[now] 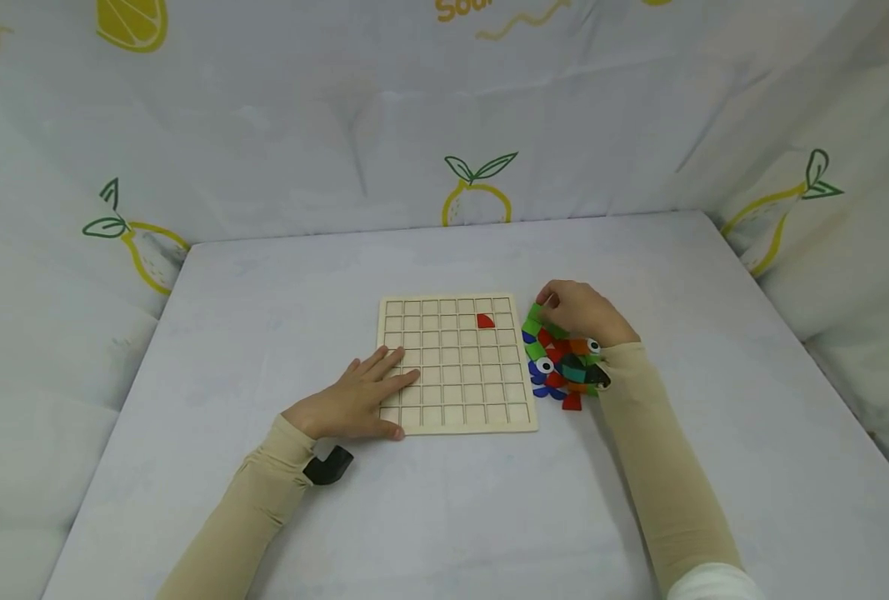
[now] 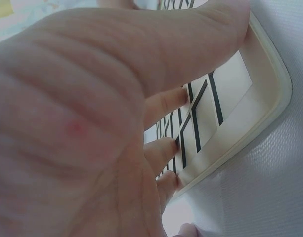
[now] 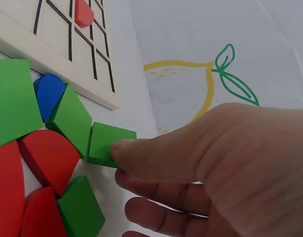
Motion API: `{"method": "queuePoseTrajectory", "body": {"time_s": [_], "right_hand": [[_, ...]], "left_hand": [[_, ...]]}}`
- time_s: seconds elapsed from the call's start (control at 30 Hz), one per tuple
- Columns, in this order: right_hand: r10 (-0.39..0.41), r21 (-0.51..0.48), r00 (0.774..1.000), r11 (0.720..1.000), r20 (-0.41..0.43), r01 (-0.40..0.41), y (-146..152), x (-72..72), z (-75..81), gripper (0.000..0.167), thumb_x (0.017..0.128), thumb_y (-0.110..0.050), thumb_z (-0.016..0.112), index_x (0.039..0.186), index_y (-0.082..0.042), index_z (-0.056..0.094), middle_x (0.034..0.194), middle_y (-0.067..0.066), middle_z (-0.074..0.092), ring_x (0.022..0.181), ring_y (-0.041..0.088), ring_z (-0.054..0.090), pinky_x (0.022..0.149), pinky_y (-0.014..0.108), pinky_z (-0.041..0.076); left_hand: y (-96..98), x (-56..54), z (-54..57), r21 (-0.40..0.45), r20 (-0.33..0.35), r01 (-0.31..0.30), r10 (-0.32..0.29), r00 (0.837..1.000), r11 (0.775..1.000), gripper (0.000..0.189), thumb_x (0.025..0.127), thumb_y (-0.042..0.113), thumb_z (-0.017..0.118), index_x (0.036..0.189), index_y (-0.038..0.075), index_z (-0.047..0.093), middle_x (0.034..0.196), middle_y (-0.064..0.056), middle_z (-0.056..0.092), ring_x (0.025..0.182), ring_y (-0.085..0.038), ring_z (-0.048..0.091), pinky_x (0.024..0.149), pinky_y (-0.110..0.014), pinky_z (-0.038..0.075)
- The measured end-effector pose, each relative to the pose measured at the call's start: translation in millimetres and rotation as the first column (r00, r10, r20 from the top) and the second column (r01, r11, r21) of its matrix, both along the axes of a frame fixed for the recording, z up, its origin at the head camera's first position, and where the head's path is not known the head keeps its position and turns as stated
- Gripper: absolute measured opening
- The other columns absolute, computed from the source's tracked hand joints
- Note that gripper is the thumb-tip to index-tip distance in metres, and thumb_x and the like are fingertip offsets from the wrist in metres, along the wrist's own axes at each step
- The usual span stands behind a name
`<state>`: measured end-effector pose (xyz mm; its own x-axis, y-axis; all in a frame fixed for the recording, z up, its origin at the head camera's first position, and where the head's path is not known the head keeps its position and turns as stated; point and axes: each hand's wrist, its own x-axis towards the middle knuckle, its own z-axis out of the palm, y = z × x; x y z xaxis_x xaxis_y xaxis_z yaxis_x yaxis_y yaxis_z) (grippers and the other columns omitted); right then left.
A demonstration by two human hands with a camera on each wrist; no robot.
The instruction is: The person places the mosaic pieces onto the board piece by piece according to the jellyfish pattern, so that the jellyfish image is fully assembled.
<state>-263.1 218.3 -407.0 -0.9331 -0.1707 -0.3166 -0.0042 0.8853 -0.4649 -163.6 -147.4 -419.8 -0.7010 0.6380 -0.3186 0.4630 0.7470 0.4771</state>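
A wooden grid board (image 1: pixel 462 371) lies flat on the table, with one red quarter-circle piece (image 1: pixel 485 321) in a cell near its upper right. My left hand (image 1: pixel 350 400) rests with spread fingers over the board's lower left edge; the thumb touches the front rim in the left wrist view. Beside the board's right side, my right hand (image 1: pixel 585 310) pinches a green square block (image 3: pixel 103 142) at the far end of a pile of coloured pieces. Its thumb is on the block's face and the index finger is below, partly hidden.
The pile holds several red pieces (image 3: pixel 50 160), green pieces (image 3: pixel 10 101) and a blue rounded piece (image 3: pixel 48 94). Round eye pieces (image 1: pixel 545 365) lie among them. A white cloth with lemon drawings (image 1: pixel 477 200) stands behind the table (image 1: pixel 302 283).
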Motion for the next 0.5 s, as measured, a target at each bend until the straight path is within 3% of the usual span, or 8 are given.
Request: {"method": "queuePoseTrajectory", "body": {"time_s": [0.13,0.33,0.5], "right_hand": [[-0.022,-0.034,1.0,0.999,-0.017,0.021,0.4,0.1,2.3,0.032,0.102,-0.018,0.055,0.128,-0.001,0.062,0.12,0.019,0.062,0.1,0.032,0.057,0.09,0.045,0.056],[-0.068,-0.125,0.992,0.991,-0.108,0.054,-0.5,-0.7,7.1,0.032,0.102,-0.023,0.058,0.125,-0.003,0.064,0.12,0.019,0.064,0.104,0.033,0.055,0.092,0.046,0.053],[-0.097,-0.218,0.978,0.974,-0.183,0.056,-4.9,0.1,12.7,0.029,0.102,-0.024,0.059,0.123,-0.005,0.066,0.115,0.017,0.066,0.102,0.031,0.055,0.086,0.041,0.052]], "left_hand": [[-0.3,0.7,-0.6,-0.012,0.003,-0.008,0.008,1.0,1.0,0.086,0.09,0.038,0.076,0.16,0.014,0.032,0.172,-0.017,0.004,0.159,-0.04,-0.001,0.126,-0.069,0.007],[-0.5,1.2,-0.7,-0.011,0.0,-0.012,0.012,1.0,1.0,0.087,0.089,0.039,0.076,0.16,0.015,0.032,0.172,-0.016,0.004,0.159,-0.04,-0.001,0.126,-0.069,0.007],[-0.6,1.3,-0.5,-0.011,-0.004,-0.012,0.012,1.0,1.0,0.087,0.089,0.039,0.076,0.16,0.015,0.032,0.172,-0.016,0.004,0.159,-0.04,-0.001,0.126,-0.069,0.007]]}}
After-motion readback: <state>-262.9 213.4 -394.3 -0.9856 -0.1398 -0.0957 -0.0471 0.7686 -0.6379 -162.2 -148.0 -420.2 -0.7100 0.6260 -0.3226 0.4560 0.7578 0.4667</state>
